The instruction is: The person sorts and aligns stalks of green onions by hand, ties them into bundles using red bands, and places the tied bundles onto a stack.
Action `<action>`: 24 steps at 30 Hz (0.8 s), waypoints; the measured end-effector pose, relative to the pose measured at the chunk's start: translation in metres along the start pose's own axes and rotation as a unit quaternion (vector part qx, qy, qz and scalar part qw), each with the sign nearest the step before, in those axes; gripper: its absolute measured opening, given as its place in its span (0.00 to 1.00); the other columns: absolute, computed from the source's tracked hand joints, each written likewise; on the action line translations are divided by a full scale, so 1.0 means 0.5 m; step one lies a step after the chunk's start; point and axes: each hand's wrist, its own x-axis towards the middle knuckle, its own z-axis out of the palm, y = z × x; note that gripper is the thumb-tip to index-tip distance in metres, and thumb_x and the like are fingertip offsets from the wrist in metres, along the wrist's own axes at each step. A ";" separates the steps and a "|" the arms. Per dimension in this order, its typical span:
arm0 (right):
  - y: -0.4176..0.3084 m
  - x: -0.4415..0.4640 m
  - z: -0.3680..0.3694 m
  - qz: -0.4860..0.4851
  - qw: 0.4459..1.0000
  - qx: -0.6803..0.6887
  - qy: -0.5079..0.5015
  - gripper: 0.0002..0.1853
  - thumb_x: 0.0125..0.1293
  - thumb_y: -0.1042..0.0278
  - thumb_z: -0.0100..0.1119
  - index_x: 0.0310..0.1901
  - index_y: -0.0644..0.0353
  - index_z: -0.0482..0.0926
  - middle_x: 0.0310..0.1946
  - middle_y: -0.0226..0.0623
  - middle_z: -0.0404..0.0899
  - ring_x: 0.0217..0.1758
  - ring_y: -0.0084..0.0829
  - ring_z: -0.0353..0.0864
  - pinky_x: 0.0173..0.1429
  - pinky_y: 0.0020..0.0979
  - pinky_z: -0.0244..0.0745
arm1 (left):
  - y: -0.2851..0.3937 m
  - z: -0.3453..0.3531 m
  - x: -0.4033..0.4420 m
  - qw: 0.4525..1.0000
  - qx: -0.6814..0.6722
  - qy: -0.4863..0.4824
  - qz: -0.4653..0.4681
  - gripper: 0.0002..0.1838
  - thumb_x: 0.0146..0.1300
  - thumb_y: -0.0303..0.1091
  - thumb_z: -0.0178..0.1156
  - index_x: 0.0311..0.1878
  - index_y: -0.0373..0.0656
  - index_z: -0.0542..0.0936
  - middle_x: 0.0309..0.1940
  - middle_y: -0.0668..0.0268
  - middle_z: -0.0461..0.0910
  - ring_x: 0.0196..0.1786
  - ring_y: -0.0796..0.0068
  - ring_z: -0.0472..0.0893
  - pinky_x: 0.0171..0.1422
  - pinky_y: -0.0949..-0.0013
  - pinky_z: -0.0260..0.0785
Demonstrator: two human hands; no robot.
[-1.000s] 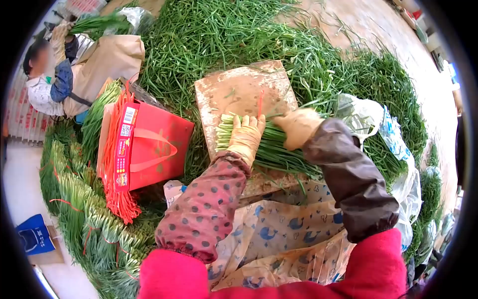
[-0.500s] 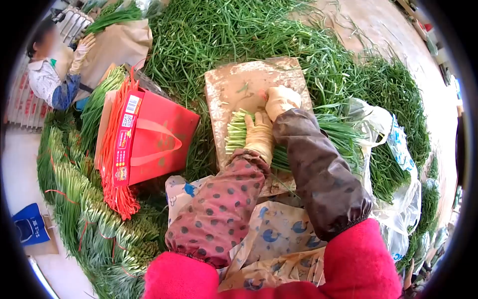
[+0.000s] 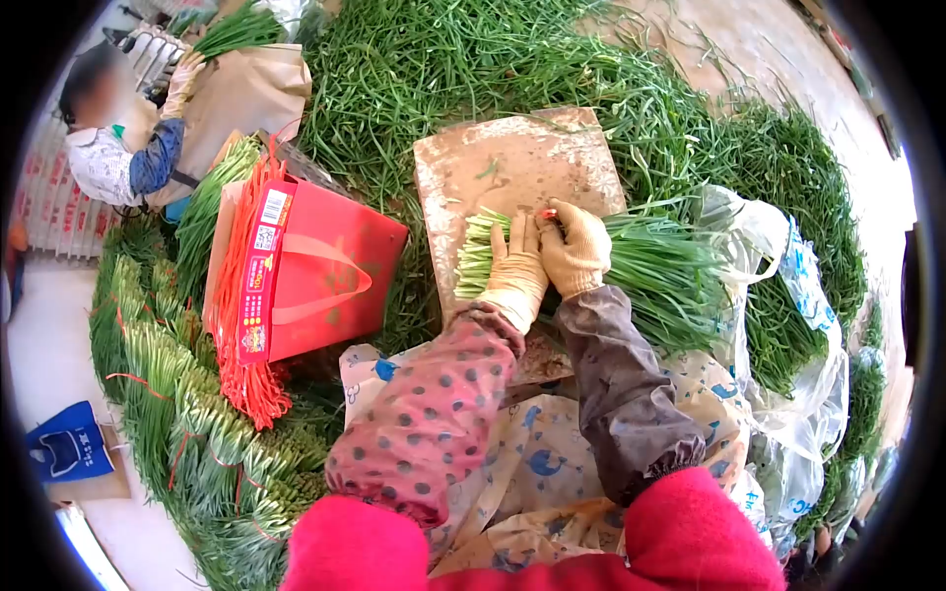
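Note:
A bunch of garlic chives lies across a dirt-stained board, pale cut ends to the left and green leaves to the right. My left hand, in a tan glove, is laid over the bunch near the cut ends, fingers stretched across it and holding it against the board. Close beside it, my gloved right hand is closed in a pinch above the bunch. A small piece of red tie shows at its fingertips; the rest of the tie is hidden.
A red bag with red ties hanging over its side stands left of the board. Loose chives are heaped behind; tied bunches line the left. A plastic bag lies right. A co-worker handles chives at upper left.
My right hand has come down and toward me, from beyond the bunch to over it, with the red at its fingertips. My left hand stays on the bunch. The co-worker's arm has shifted.

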 end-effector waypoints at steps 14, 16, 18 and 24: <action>0.011 0.011 -0.007 0.061 0.996 0.051 -0.034 0.11 0.58 0.67 0.60 0.41 0.60 0.83 0.30 0.47 0.82 0.35 0.49 0.82 0.41 0.42 0.76 | -0.274 -0.046 0.008 0.864 -0.501 -0.025 -0.051 0.16 0.64 0.37 0.63 0.53 0.43 0.81 0.39 0.61 0.85 0.39 0.75 0.82 0.47 0.73 0.72; 0.004 0.016 -0.013 0.062 0.996 0.041 -0.058 0.09 0.59 0.66 0.60 0.40 0.58 0.83 0.29 0.47 0.82 0.34 0.49 0.82 0.41 0.43 0.75 | -0.271 -0.045 0.026 0.865 -0.498 -0.048 -0.047 0.16 0.65 0.37 0.62 0.54 0.44 0.81 0.39 0.61 0.86 0.39 0.75 0.82 0.46 0.73 0.72; 0.002 0.015 -0.017 0.066 0.995 0.039 -0.062 0.11 0.59 0.66 0.61 0.41 0.60 0.82 0.30 0.47 0.82 0.36 0.48 0.82 0.41 0.40 0.76 | -0.262 -0.056 0.029 0.899 -0.435 -0.039 -0.038 0.13 0.66 0.40 0.59 0.50 0.47 0.82 0.35 0.62 0.85 0.38 0.67 0.84 0.44 0.69 0.74; 0.011 0.009 -0.003 0.036 0.999 0.038 -0.004 0.08 0.58 0.66 0.60 0.38 0.57 0.83 0.28 0.46 0.82 0.35 0.48 0.81 0.42 0.44 0.74 | -0.352 -0.039 0.043 0.991 -0.105 0.085 -0.019 0.08 0.65 0.36 0.51 0.34 0.49 0.78 0.30 0.59 0.82 0.37 0.55 0.83 0.41 0.54 0.75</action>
